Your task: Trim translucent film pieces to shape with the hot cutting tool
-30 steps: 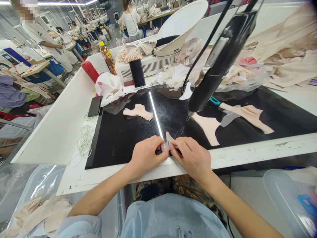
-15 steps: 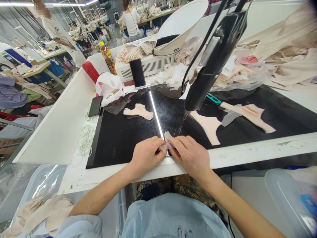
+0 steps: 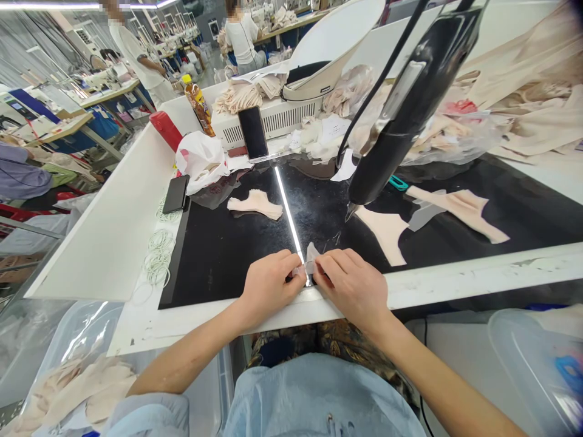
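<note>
Pinching translucent scrap (image 3: 310, 266) | hands (image 3: 269, 282) (image 3: 356, 284) slightly farther apart | standing person (image 3: 135, 56) shifted right

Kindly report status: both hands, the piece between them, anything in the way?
Left hand, right hand: both pinching translucent piece. Piece partly hidden. Black pointed device beyond right hand, not touching it.

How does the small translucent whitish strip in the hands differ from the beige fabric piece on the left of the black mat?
The small translucent whitish strip is partly see-through, while the beige cut fabric piece looks opaque. The left hand and right hand pinch the strip; the beige piece lies on the flat black mat, untouched. What shows of the strip is smaller than the beige piece. Both are pale.
</note>
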A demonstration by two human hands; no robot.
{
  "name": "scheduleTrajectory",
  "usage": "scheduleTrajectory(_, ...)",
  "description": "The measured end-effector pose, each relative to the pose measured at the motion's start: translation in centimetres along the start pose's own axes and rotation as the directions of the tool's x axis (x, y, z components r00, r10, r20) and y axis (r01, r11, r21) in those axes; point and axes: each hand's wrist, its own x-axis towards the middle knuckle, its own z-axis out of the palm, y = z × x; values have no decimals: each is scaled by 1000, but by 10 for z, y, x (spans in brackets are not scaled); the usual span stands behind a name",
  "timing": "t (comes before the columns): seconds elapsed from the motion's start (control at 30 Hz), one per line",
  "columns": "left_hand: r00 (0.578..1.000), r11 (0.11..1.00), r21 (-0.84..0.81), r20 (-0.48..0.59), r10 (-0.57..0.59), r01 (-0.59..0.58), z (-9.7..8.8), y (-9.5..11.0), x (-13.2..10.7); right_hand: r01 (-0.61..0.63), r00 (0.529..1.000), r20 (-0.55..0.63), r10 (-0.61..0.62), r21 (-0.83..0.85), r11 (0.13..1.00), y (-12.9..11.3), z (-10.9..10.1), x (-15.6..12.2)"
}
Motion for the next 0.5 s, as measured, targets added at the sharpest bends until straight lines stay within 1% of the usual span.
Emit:
scheduleTrajectory(0.1, 1000, 1000, -8, -2, -5, 5, 0, 0, 0, 5, 1000, -9, -5, -5, 1000, 0, 0, 0)
scheduleTrajectory(0.23, 999, 999, -20, 8, -35, 35, -1, 0, -1, -38, 999, -15, 38, -15, 999, 1, 1, 1)
scheduleTrajectory(0.4, 997, 998, -19, 57, -59, 61, -4, 1, 1, -13, 1000, 23, 13, 10, 1000, 2, 2, 0)
scheduleTrajectory(0.5, 993, 995, -62, 95, -73, 79, -10, 2, 2, -3, 999, 40, 2, 33, 999, 4, -1, -2)
